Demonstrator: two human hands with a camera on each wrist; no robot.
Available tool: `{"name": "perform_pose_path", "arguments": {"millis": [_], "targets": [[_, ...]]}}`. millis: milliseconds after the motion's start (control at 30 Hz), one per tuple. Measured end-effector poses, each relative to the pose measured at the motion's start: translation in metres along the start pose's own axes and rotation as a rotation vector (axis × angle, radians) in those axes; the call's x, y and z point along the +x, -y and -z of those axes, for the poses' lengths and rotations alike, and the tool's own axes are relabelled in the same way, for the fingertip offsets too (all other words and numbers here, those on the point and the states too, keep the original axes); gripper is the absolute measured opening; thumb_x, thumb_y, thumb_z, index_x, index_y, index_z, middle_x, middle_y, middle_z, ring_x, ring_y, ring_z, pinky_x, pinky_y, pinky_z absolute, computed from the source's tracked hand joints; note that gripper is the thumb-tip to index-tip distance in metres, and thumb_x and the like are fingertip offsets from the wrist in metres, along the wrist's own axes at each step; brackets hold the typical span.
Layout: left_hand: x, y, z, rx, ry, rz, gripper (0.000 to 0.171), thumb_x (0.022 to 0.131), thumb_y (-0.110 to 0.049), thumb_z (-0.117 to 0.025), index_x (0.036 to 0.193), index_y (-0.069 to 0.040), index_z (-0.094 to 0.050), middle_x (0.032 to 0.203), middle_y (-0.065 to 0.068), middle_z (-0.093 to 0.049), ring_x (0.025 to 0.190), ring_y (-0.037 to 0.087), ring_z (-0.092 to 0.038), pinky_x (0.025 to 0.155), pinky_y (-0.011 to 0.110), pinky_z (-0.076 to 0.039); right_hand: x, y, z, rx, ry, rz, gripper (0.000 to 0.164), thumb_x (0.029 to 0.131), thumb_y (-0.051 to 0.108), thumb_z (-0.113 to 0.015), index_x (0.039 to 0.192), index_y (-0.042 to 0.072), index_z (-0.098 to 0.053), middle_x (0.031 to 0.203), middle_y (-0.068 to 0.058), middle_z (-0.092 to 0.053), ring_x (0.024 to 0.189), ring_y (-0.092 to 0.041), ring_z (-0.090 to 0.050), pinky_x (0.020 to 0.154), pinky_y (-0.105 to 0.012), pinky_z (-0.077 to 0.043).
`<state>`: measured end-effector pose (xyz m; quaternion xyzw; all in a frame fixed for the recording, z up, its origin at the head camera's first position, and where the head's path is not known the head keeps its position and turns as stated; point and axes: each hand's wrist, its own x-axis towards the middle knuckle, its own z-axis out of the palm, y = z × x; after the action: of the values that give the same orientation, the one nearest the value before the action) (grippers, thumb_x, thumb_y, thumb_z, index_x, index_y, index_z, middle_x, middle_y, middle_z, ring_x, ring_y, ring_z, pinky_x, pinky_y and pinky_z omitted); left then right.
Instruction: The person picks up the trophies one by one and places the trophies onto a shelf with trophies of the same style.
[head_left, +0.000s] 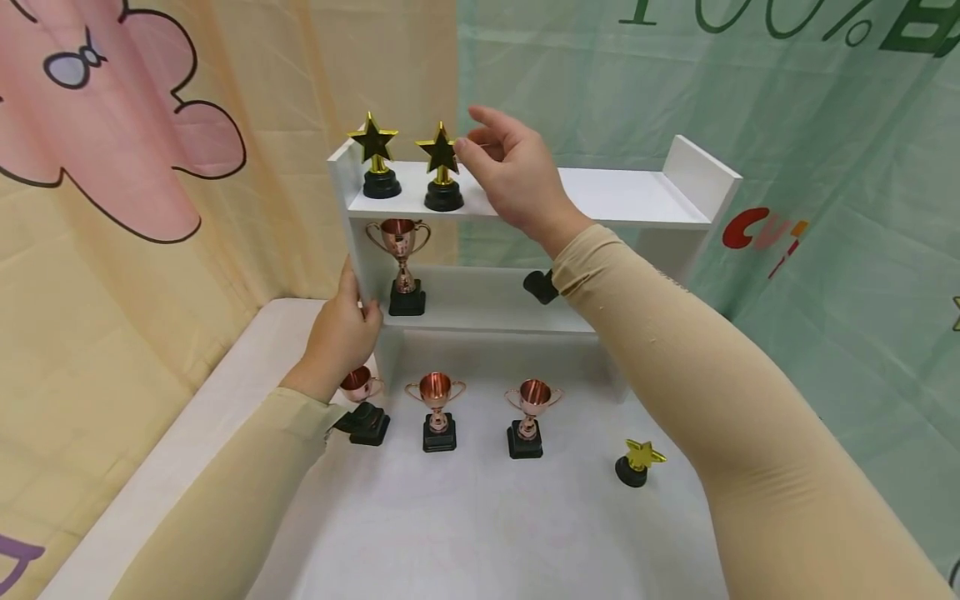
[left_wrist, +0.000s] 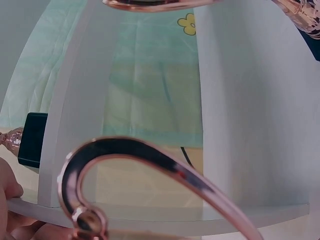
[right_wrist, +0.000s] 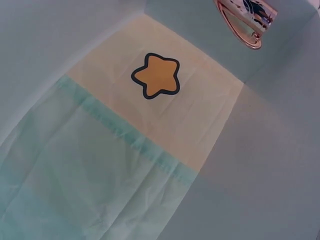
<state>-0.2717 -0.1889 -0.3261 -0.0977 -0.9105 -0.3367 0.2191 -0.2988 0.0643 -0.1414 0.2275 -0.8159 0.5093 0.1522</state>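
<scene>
My left hand [head_left: 337, 337] grips the left side panel of a white shelf unit [head_left: 525, 321], thumb on the inside and fingers outside. At the top board, my right hand [head_left: 517, 171] holds nothing, its fingers loosely bent. Its thumb tip is right beside a gold star trophy [head_left: 441, 154] on a round black base; whether they touch I cannot tell. Another star trophy [head_left: 373, 142] stands to the left on that board. Below them, on the middle board, is a copper two-handled trophy cup [head_left: 399, 242], whose handle [left_wrist: 125, 145] looms large in the left wrist view.
Three smaller copper cups stand low at the front: one [head_left: 358, 385] partly behind the left wrist, one [head_left: 437, 392] central, one [head_left: 534, 400] further right. A gold star trophy [head_left: 641, 456] is on the white table [head_left: 487, 533]. Printed curtains [head_left: 825, 133] hang behind.
</scene>
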Motion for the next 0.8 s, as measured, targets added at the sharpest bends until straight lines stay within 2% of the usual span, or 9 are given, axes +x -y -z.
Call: {"name": "perform_pose_path", "arguments": {"millis": [167, 267, 500, 667, 800], "targets": [[0.0, 0.0, -0.001, -0.006, 0.005, 0.007, 0.078, 0.105, -0.015, -0.05, 0.17, -0.019, -0.007, 0.133, 0.038, -0.064, 0.099, 0.053, -0.072, 0.076, 0.063, -0.055, -0.003, 0.001, 0.005, -0.07, 0.004, -0.014, 0.055, 0.108, 0.035, -0.059, 0.16, 0.021, -0.046, 0.154, -0.002, -0.056, 0.135, -0.011, -0.058, 0.112, -0.021, -0.045], [0.0, 0.0, -0.001, -0.001, 0.004, 0.006, 0.077, 0.105, -0.016, -0.049, 0.169, -0.018, -0.008, 0.131, 0.039, -0.064, 0.101, 0.054, -0.072, 0.077, 0.064, -0.055, -0.01, 0.002, 0.008, -0.122, 0.017, 0.006, 0.056, 0.108, 0.036, -0.058, 0.16, 0.02, -0.046, 0.158, 0.0, -0.053, 0.14, -0.01, -0.054, 0.115, -0.022, -0.043], [0.0, 0.0, 0.0, 0.004, 0.0, 0.012, 0.077, 0.104, -0.016, -0.049, 0.169, -0.016, -0.008, 0.128, 0.04, -0.065, 0.101, 0.056, -0.071, 0.079, 0.066, -0.053, -0.034, -0.002, 0.016, -0.419, 0.059, 0.134, 0.062, 0.106, 0.043, -0.057, 0.16, 0.013, -0.045, 0.163, -0.001, -0.048, 0.154, -0.014, -0.041, 0.125, -0.029, -0.031], [0.0, 0.001, -0.001, 0.006, -0.003, 0.014, 0.076, 0.104, -0.016, -0.048, 0.169, -0.016, -0.008, 0.129, 0.04, -0.064, 0.103, 0.057, -0.07, 0.081, 0.067, -0.053, -0.049, -0.011, 0.015, -0.519, 0.077, 0.234, 0.062, 0.105, 0.04, -0.061, 0.155, 0.006, -0.05, 0.16, -0.01, -0.052, 0.153, -0.025, -0.042, 0.128, -0.04, -0.029], [0.0, 0.001, -0.002, 0.004, -0.003, 0.013, 0.076, 0.104, -0.016, -0.048, 0.169, -0.016, -0.008, 0.128, 0.04, -0.065, 0.102, 0.056, -0.07, 0.08, 0.066, -0.053, -0.062, -0.015, 0.012, -0.577, 0.108, 0.253, 0.065, 0.103, 0.041, -0.064, 0.155, 0.004, -0.05, 0.16, -0.013, -0.051, 0.153, -0.031, -0.041, 0.129, -0.046, -0.028]]}}
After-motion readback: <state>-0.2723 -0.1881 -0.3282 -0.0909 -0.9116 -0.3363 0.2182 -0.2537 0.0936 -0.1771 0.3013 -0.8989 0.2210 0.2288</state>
